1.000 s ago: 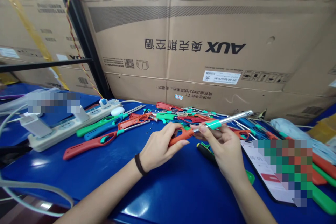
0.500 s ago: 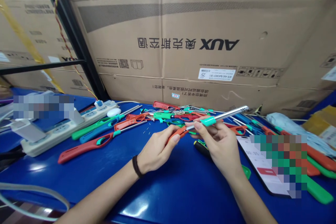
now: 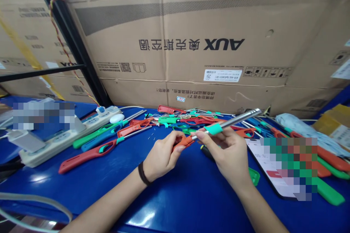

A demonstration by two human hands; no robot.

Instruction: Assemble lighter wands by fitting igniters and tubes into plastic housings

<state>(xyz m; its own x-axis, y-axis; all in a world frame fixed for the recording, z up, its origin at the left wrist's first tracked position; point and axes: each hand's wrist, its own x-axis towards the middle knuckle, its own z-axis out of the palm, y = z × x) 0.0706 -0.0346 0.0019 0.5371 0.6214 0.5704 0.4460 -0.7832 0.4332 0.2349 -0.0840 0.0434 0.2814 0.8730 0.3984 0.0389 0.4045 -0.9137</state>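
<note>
My left hand (image 3: 161, 154) is closed round the red plastic handle (image 3: 185, 140) of a long-necked lighter, just above the blue table (image 3: 115, 178). My right hand (image 3: 225, 151) pinches the same lighter's metal tube (image 3: 240, 118) at its teal collar (image 3: 214, 129). The tube slants up to the right. A black band circles my left wrist. Behind my hands lies a heap of red, green and blue lighter handles and metal tubes (image 3: 177, 120).
A white power strip (image 3: 65, 136) with plugs lies at the left, beside red (image 3: 87, 153), green and blue lighters. A phone (image 3: 266, 164) and more lighters lie at the right. Big cardboard boxes (image 3: 191, 47) wall the table's back. A grey cable (image 3: 35, 204) runs along the near left edge.
Both hands stayed on the lighter, and less of the red handle shows between them. The view has shifted a little to the right.
</note>
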